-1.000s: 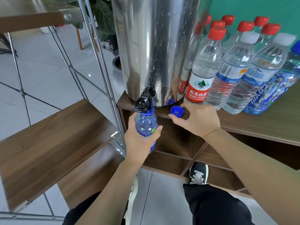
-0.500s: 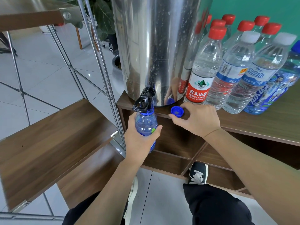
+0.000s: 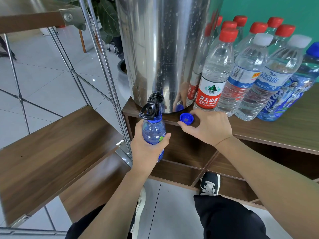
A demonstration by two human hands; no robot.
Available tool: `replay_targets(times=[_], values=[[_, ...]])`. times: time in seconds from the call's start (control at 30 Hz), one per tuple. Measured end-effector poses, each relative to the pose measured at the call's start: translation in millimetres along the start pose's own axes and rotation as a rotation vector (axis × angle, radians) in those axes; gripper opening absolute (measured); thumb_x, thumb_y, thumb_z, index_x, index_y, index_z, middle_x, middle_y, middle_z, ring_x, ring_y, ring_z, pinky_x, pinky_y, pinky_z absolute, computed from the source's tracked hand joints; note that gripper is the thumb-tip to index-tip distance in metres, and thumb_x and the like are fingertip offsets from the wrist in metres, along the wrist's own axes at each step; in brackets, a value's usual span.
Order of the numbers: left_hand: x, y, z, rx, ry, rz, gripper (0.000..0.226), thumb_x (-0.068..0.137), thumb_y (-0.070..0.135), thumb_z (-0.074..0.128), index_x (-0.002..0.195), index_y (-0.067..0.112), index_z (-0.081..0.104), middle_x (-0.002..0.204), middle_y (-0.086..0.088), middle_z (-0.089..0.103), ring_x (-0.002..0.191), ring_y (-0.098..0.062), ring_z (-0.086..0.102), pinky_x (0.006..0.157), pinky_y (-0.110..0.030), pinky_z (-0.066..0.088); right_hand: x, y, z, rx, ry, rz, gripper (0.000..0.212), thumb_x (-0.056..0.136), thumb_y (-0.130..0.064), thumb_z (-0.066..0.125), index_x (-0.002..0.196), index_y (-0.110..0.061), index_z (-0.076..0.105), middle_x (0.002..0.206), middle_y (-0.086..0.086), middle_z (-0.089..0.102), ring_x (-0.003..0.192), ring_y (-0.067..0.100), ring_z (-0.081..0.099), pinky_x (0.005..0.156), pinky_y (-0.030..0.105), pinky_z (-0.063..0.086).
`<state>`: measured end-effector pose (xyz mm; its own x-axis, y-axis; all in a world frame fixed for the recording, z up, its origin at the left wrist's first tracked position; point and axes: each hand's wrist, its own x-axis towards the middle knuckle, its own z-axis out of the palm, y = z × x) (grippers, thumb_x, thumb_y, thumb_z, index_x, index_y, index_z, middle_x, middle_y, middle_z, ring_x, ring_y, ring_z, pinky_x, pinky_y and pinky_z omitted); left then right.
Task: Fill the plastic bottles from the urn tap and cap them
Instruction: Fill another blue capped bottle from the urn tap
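Observation:
A tall steel urn (image 3: 165, 49) stands on the wooden shelf top (image 3: 276, 131), its black tap (image 3: 151, 107) hanging over the front edge. My left hand (image 3: 146, 149) grips a blue-tinted plastic bottle (image 3: 153, 133) upright, its open neck right under the tap. A blue cap (image 3: 186, 118) lies upside down on the shelf top by the urn's base. My right hand (image 3: 208, 126) rests around the cap, with thumb and fingers curled at its sides.
Several capped bottles (image 3: 241, 75) with red, white and blue caps crowd the shelf top right of the urn. A wooden shelf board (image 3: 51, 152) on a metal frame (image 3: 103, 66) stands to the left. Open cubbies lie below; my shoes are on the tiled floor.

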<state>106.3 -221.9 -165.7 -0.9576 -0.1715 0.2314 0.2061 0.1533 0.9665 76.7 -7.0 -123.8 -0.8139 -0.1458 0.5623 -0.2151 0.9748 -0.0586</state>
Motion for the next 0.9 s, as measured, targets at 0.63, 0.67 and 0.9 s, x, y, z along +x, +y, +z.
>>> replay_targets(times=[0.63,0.67,0.9], values=[[0.8,0.1,1.5,-0.007,0.010,0.011,0.071,0.073,0.023,0.094,0.132,0.017,0.055,0.112,0.022,0.067,0.110,-0.003,0.066,0.097,-0.024,0.055,-0.9,2.4,1.3,0.005,0.031,-0.009,0.057,0.084,-0.074,0.055,0.091,-0.020,0.072,0.061,-0.007,0.053,0.059,0.019,0.058,0.052,0.026,0.042],[0.7,-0.1,1.3,-0.007,0.013,0.013,0.071,0.073,0.024,0.094,0.132,0.017,0.055,0.112,0.020,0.068,0.110,-0.004,0.066,0.097,-0.025,0.056,-0.9,2.0,1.5,0.008,0.027,-0.006,0.058,0.084,-0.075,0.054,0.091,-0.020,0.072,0.061,-0.008,0.050,0.059,0.019,0.058,0.052,0.026,0.042],[0.9,-0.6,1.2,-0.008,0.014,0.020,0.071,0.073,0.023,0.093,0.133,0.016,0.055,0.116,0.015,0.068,0.112,-0.006,0.066,0.098,-0.027,0.056,0.3,2.7,1.5,0.014,0.024,-0.017,0.065,0.084,-0.078,0.044,0.093,-0.020,0.072,0.065,-0.003,0.061,0.063,0.020,0.061,0.053,0.031,0.050]])
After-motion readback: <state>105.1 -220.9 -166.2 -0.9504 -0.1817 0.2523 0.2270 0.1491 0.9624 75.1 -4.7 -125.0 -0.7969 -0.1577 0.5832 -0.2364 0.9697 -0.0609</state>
